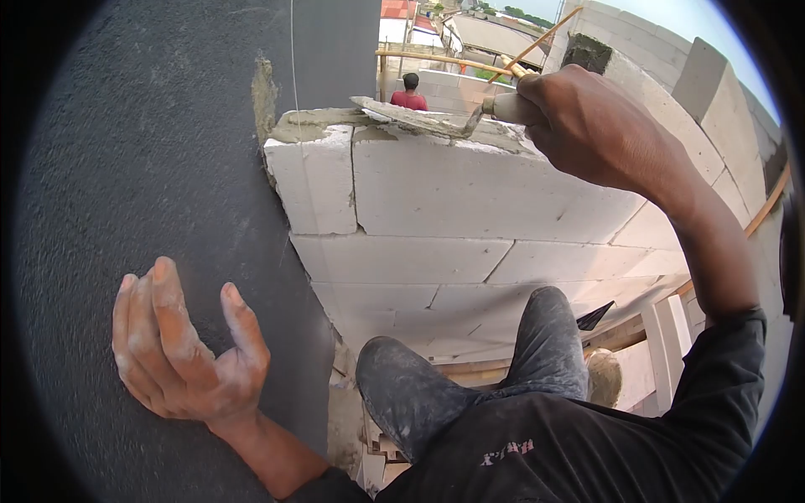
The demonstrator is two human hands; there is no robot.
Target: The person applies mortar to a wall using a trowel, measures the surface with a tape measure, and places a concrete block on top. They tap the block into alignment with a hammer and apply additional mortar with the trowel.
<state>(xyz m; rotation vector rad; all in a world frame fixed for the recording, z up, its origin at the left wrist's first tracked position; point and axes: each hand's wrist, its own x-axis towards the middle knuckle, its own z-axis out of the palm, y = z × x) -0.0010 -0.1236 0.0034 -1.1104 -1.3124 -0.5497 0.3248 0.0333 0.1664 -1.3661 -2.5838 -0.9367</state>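
Note:
My right hand is wrapped round the handle of a trowel. The trowel's blade lies along the top of a white block wall, pointing left, with grey mortar on and around it. At the wall's left end a short block meets a dark grey rendered wall. My left hand is raised in front of that dark wall, dusty, holding nothing, its fingers apart and slightly curled. Whether it touches the wall I cannot tell. A thin string line runs down near the short block.
Beyond the wall, a person in a red shirt faces away. Bamboo poles cross behind the wall. More block walls rise at the right. Below, by my knees, are a mortar-stained bucket and white blocks.

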